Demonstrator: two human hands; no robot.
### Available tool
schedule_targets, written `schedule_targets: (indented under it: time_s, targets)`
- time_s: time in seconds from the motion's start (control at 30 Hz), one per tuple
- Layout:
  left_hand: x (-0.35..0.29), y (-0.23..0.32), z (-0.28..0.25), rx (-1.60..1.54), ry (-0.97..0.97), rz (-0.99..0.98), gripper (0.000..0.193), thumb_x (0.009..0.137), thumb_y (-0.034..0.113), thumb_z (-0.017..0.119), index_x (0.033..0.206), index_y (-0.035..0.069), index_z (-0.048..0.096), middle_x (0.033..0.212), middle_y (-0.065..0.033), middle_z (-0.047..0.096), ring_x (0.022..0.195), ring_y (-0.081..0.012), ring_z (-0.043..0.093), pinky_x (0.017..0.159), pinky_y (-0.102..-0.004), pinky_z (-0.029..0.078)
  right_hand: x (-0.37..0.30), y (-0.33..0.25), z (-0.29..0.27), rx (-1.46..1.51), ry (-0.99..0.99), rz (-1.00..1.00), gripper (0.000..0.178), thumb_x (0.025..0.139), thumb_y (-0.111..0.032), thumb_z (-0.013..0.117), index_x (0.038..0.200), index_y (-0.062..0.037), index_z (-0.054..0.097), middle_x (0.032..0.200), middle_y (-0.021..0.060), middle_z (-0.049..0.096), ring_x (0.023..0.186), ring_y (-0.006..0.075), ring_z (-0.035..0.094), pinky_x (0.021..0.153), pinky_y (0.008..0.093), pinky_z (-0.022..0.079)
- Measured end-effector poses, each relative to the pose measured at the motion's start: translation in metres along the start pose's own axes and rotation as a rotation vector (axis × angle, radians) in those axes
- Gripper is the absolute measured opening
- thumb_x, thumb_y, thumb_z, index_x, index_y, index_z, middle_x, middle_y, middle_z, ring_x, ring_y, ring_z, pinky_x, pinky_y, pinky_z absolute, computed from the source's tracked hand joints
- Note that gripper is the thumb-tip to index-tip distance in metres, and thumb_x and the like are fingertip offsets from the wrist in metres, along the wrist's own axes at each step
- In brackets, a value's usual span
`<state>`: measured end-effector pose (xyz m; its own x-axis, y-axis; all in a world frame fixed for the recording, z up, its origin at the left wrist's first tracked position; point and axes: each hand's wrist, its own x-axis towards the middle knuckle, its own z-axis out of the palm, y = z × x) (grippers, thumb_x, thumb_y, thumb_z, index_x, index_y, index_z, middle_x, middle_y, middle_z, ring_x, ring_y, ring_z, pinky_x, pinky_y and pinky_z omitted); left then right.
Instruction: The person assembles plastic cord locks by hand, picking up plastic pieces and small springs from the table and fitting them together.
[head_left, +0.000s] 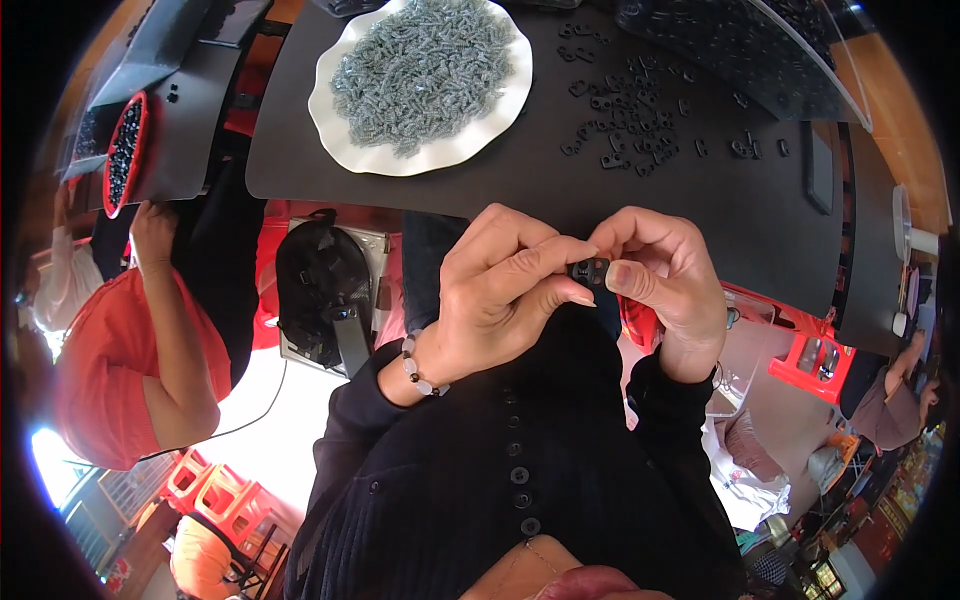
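In front of my chest, just off the table's near edge, both my hands meet at a small black plastic part [588,272]. My left hand [505,285] pinches its left side between thumb and fingers. On the right side, the thumb and index finger of my right hand [665,290] press against the same part. Fingertips hide much of its shape. Beyond my hands, a white wavy-rimmed plate [345,150] stands on the table, heaped with small grey coil springs [420,75]. Loose black plastic pieces [630,115] lie scattered to the right of the plate.
The dark table [480,180] has a clear-walled bin [740,60] of black parts at far right. A dark phone-like slab [818,168] lies near the right edge. Leftward, a co-worker in red [150,370] sits by a red bowl [124,155]. Red stools [235,495] stand behind.
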<state>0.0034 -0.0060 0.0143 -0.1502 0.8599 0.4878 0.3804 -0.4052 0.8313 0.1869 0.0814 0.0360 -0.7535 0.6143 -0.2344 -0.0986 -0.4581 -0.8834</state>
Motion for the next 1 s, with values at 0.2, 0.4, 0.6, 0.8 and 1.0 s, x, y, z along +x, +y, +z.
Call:
schedule_targets:
  time_s: [0.2,0.4,0.6,0.8,1.0]
  targets:
    - [-0.003,-0.001,-0.002,0.050,-0.021,0.069,0.037,0.071,0.024,0.083,0.103,0.008,0.075,0.082,-0.0001,0.063,0.074,-0.0169,0.054,0.065,-0.0290,0.043,0.001,-0.003,0.006,0.008,-0.049,0.035,0.043,0.084,-0.027,0.079,0.103,0.0084,0.066,0.085,0.0059,0.063,0.076,0.0075,0.055,0.065,0.0218,0.042]
    - [-0.002,0.007,-0.003,0.077,-0.037,0.086,0.039,0.066,0.026,0.085,0.100,0.009,0.076,0.076,0.0028,0.056,0.072,-0.0175,0.051,0.065,-0.0305,0.040,0.001,0.008,0.001,0.107,-0.146,0.028,0.040,0.083,-0.029,0.079,0.090,0.0077,0.066,0.078,0.0066,0.060,0.070,0.0111,0.048,0.060,0.0235,0.036]
    - [-0.004,0.007,-0.002,0.099,-0.018,0.122,0.039,0.065,0.025,0.085,0.099,0.010,0.076,0.075,0.0019,0.054,0.070,-0.0182,0.051,0.065,-0.0310,0.041,0.001,0.015,-0.004,0.159,-0.243,0.036,0.027,0.089,-0.023,0.074,0.097,0.0019,0.066,0.083,0.0005,0.062,0.076,0.0058,0.056,0.072,0.0203,0.044]
    - [-0.008,0.007,0.002,0.015,-0.007,0.118,0.040,0.064,0.016,0.086,0.102,0.007,0.075,0.078,-0.0002,0.057,0.072,-0.0204,0.057,0.064,-0.0309,0.046,0.000,0.015,0.000,0.154,-0.251,0.045,0.026,0.090,-0.022,0.072,0.098,0.0009,0.063,0.085,-0.0009,0.060,0.078,0.0054,0.054,0.073,0.0205,0.043]
    - [-0.008,0.011,0.003,-0.001,-0.003,0.144,0.045,0.062,0.004,0.086,0.105,0.004,0.073,0.076,-0.0028,0.060,0.074,-0.0212,0.064,0.061,-0.0289,0.050,-0.002,0.015,0.004,0.166,-0.272,0.026,0.021,0.092,-0.019,0.069,0.097,-0.0005,0.061,0.084,-0.0015,0.058,0.078,0.0060,0.053,0.074,0.0209,0.042]
